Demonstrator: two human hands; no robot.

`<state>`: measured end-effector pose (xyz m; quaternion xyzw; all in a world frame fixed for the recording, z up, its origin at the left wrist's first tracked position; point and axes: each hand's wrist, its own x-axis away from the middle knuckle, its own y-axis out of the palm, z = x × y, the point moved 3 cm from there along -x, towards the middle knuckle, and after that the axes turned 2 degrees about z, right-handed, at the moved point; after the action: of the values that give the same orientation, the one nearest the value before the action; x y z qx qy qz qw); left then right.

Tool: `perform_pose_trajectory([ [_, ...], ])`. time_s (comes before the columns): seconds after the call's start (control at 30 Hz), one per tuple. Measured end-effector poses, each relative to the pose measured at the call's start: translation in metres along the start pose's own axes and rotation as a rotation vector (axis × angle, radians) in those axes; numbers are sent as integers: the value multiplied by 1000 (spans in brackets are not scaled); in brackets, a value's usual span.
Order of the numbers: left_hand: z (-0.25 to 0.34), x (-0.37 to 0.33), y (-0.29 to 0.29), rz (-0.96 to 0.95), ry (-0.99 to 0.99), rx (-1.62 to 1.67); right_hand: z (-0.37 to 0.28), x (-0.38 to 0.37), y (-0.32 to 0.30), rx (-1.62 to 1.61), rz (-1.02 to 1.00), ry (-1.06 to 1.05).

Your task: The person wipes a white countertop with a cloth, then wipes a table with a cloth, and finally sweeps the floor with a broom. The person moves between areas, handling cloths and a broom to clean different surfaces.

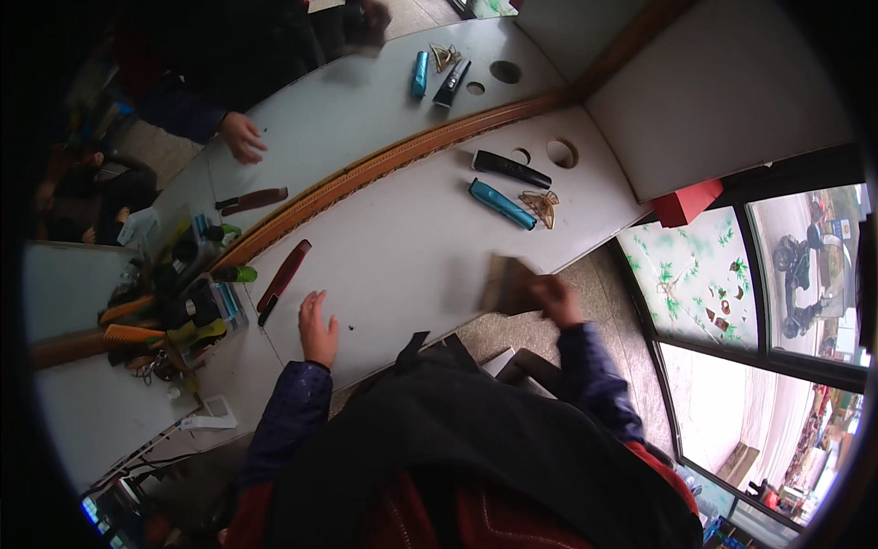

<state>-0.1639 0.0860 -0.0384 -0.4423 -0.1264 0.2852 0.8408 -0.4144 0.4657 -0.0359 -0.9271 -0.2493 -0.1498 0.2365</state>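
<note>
My right hand is closed on a brown and grey block-like thing, smeared by motion, at the front edge of the white counter. Its exact kind I cannot make out. My left hand is over the counter's near left part, empty, fingers apart. Just beyond it lies a slim dark red tool with a black tip. Toward the far right, a black hair clipper, a teal hair clipper and a gold claw hair clip lie close together.
A wood-framed mirror behind the counter reflects these things. Two round holes pierce the counter's far right. Combs, including an orange comb, and bottles crowd the left end. A red box stands by the windows at right.
</note>
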Motion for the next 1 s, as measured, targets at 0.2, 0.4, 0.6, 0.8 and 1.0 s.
perform_pose_trajectory([
  [0.2,46,-2,0,-32,42,94,-31,-60,96,725,-16,-284],
  [0.4,31,25,-9,-51,-47,77,-62,-161,70,1122,164,-283],
  [0.6,8,50,-9,-39,-130,95,-97,-161,128,1207,10,-419],
  [0.8,-14,64,-14,-38,-149,83,-134,-108,279,1015,-237,-1002],
  [1.0,-69,63,-30,11,-201,12,-163,-76,371,1002,-339,-1083],
])
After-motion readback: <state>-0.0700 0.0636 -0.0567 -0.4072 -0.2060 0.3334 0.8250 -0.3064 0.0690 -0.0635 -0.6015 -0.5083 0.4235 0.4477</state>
